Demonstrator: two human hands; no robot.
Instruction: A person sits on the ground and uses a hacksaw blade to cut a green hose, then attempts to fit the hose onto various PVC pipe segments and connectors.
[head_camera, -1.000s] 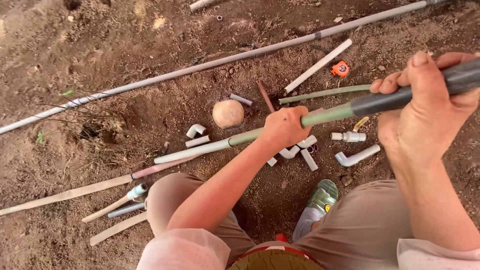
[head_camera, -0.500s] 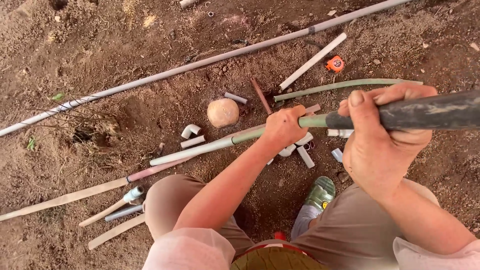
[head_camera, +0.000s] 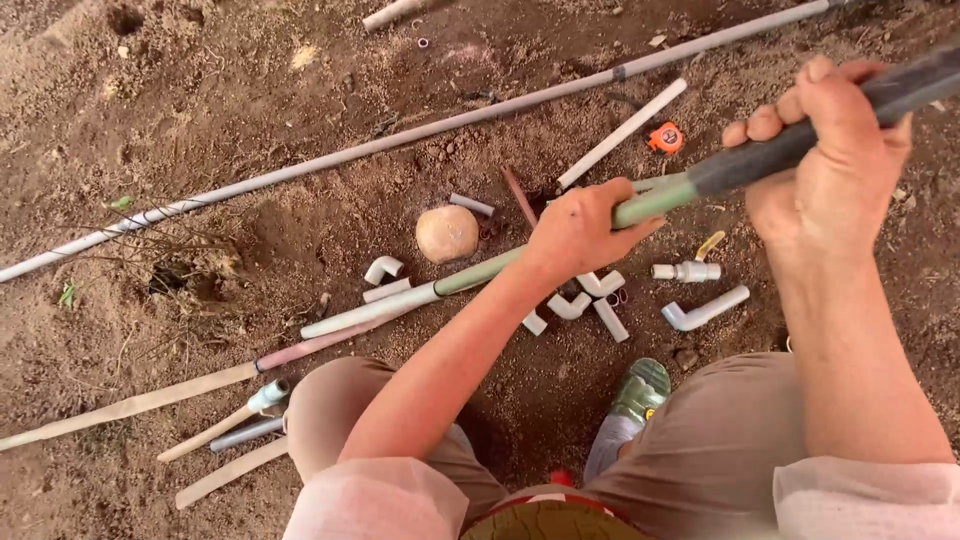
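My left hand (head_camera: 578, 228) is closed around a pale green plastic pipe (head_camera: 470, 275) that slants low over the brown dirt ground (head_camera: 200, 120), its far end near a white elbow fitting (head_camera: 382, 268) and a round tan stone (head_camera: 447, 233). My right hand (head_camera: 830, 150) is clenched tight around a dark grey rubbery hose (head_camera: 760, 160), which meets the pipe's near end between my two hands. A long grey pipe (head_camera: 400, 140) lies well beyond, an orange tape measure (head_camera: 666, 137) near it.
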